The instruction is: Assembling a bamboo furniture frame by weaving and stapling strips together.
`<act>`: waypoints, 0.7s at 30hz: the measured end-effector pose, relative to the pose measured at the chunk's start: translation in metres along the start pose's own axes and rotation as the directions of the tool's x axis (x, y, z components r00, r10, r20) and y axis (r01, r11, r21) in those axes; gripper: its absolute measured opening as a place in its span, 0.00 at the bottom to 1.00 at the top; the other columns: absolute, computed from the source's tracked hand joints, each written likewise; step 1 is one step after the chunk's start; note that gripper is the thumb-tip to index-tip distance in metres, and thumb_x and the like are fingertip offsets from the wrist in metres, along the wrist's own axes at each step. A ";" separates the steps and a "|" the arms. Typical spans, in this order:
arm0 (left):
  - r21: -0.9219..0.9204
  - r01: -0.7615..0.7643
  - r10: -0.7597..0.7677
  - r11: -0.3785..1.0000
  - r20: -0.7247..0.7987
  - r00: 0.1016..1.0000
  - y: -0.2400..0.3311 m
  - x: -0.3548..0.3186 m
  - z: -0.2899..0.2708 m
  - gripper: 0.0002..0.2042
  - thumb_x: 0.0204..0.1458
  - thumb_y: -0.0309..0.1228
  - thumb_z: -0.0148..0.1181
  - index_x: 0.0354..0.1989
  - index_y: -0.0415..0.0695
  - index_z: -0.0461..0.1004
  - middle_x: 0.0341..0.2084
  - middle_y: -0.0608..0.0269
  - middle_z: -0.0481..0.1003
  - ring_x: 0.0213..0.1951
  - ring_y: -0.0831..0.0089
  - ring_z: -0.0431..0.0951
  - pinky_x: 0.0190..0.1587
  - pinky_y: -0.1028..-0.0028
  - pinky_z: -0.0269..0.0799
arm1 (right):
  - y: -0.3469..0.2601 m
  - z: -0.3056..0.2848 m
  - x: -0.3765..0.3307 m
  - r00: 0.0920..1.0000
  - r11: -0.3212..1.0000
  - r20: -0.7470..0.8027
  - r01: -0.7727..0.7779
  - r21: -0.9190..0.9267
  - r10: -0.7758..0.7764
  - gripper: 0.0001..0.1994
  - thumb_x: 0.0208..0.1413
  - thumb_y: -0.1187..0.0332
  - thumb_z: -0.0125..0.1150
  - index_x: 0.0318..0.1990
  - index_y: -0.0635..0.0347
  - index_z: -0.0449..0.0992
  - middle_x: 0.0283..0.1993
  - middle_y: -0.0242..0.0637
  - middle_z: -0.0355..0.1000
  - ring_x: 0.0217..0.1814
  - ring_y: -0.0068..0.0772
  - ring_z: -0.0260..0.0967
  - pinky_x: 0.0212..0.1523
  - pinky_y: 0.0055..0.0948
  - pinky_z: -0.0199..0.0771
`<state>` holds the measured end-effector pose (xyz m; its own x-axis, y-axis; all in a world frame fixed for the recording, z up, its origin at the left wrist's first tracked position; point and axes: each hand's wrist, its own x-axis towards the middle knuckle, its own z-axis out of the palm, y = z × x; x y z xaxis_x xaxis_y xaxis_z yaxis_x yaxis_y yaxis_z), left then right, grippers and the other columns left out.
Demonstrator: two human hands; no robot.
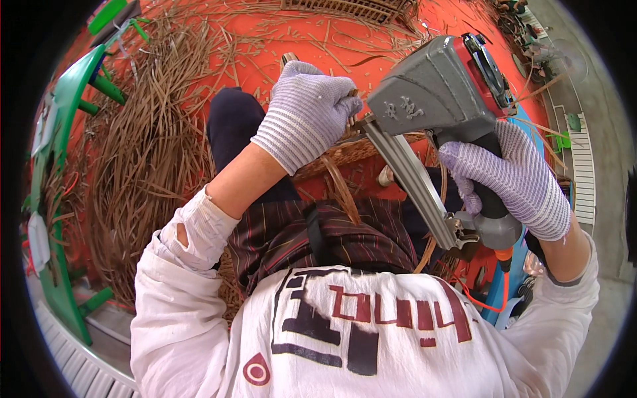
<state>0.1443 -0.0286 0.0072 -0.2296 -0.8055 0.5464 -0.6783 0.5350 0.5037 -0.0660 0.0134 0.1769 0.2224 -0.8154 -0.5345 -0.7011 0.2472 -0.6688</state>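
Note:
My right hand (pixel 507 176), in a striped knit glove, wraps round the handle of a grey and red pneumatic staple gun (pixel 431 93). The gun's nose, at the top of its metal magazine (pixel 415 182), is close by my left fingertips. My left hand (pixel 308 113), gloved too, is closed on a brown wicker piece (pixel 289 58), whose end sticks out above the fist. Most of that piece is hidden by the glove. Below it, over my lap, is brown woven work (pixel 352 154), with a loose strip (pixel 342 192) hanging down.
A big heap of brown strips (pixel 139 146) lies on the red floor (pixel 318 40) at left, beside a green plastic frame (pixel 70 152). An orange air hose (pixel 505 292) runs from the gun's handle. A brown slatted wicker piece (pixel 352 8) lies at the far side.

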 end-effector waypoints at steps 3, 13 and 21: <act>-0.003 -0.006 0.006 1.000 -0.004 1.000 0.000 -0.001 0.002 0.09 0.51 0.39 0.62 0.26 0.48 0.80 0.18 0.61 0.76 0.31 0.59 0.76 0.45 0.63 0.68 | -0.001 0.000 0.001 1.000 1.000 0.022 0.008 -0.022 -0.007 0.20 0.55 0.55 0.65 0.43 0.66 0.77 0.18 0.26 0.66 0.16 0.13 0.64 0.20 0.17 0.64; 0.015 -0.033 0.033 0.999 -0.007 0.999 0.006 -0.003 0.000 0.07 0.49 0.36 0.63 0.25 0.47 0.79 0.16 0.60 0.75 0.27 0.57 0.75 0.42 0.62 0.67 | 0.001 -0.004 0.003 0.998 0.989 0.039 0.047 -0.141 -0.041 0.21 0.57 0.56 0.63 0.45 0.68 0.77 0.20 0.29 0.71 0.14 0.13 0.65 0.16 0.18 0.64; -0.026 -0.036 0.037 0.999 0.023 0.999 0.011 0.000 -0.009 0.07 0.50 0.34 0.61 0.24 0.46 0.77 0.17 0.59 0.74 0.28 0.58 0.74 0.40 0.62 0.66 | 0.069 -0.049 -0.042 0.942 0.961 -0.299 -0.073 0.266 0.155 0.15 0.57 0.57 0.63 0.32 0.61 0.73 0.17 0.28 0.64 0.14 0.19 0.62 0.18 0.21 0.65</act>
<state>0.1429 -0.0202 0.0186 -0.2705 -0.7908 0.5491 -0.6512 0.5704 0.5006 -0.1569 0.0387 0.1790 -0.1018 -0.8862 -0.4520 -0.5096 0.4367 -0.7414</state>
